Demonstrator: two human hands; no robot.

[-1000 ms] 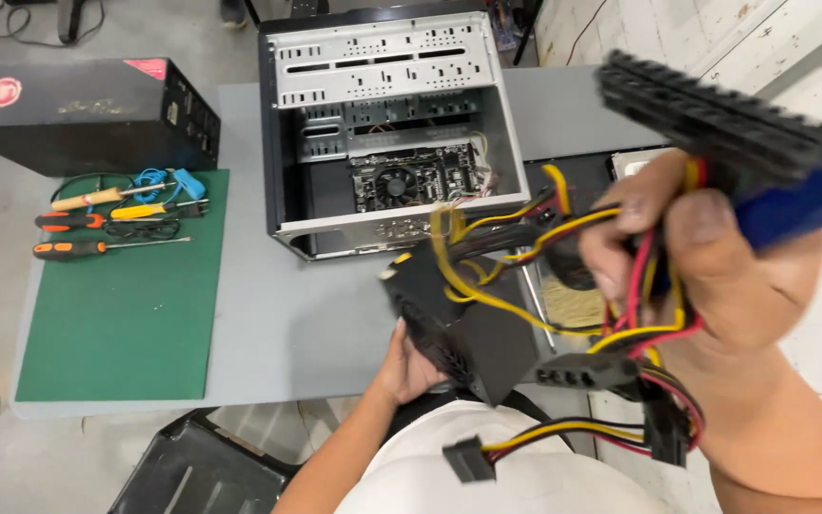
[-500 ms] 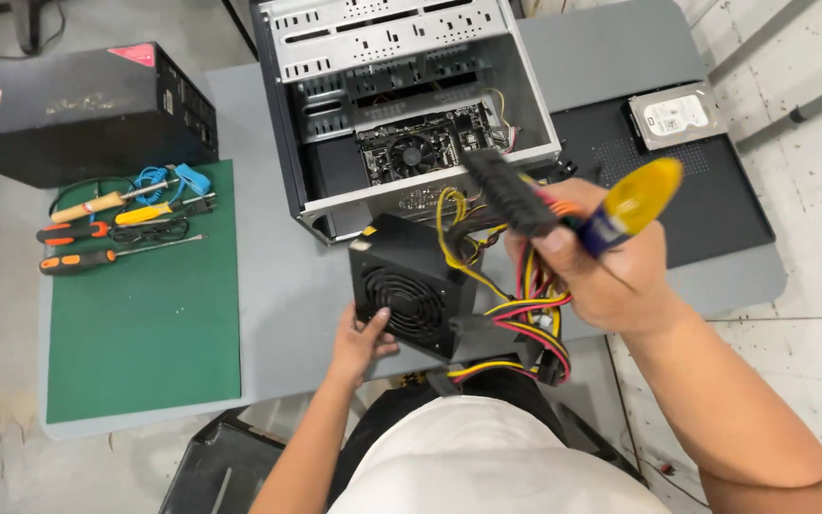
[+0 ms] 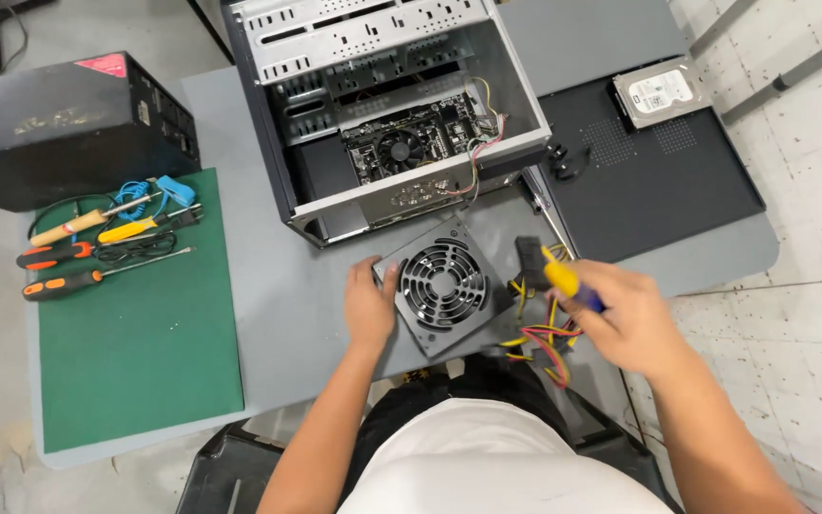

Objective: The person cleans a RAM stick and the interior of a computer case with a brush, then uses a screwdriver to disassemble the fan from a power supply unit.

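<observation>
Removal of the power supply [image 3: 441, 286] from the computer case [image 3: 382, 114] looks finished: the unit lies fan-up on the desk [image 3: 278, 305], just at 6 o'clock of the open case. The left hand [image 3: 370, 306] is laid against its 9 o'clock edge, fingers together, steadying it. The right hand [image 3: 625, 319] is clamped on a yellow-handled screwdriver [image 3: 563, 281] and a black connector [image 3: 532, 257], with the cable bundle [image 3: 544, 333] trailing at 4 o'clock. Next, the cables likely need gathering clear. Compared with half a second earlier, the unit has been lowered flat and the right hand brought down.
</observation>
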